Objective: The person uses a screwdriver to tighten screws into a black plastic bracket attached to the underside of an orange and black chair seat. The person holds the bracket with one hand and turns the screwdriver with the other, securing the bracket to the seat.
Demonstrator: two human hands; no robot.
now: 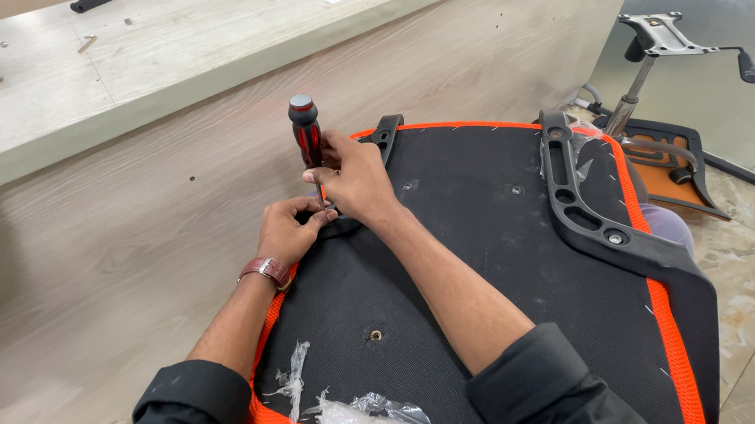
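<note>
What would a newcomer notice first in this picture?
At the centre, the right hand holds an upright red and black screwdriver over the black, orange-edged chair seat. The left hand steadies a black plastic armrest bracket beside it; a matching bracket lies at right.

Open black seat underside (453,260) gives free passage at the centre; a black armrest bracket (589,213) bars three o'clock, the wooden bench (158,50) front closes off twelve, torn plastic wrap (376,418) clutters six, and a chair mechanism (660,37) stands at two.
</note>
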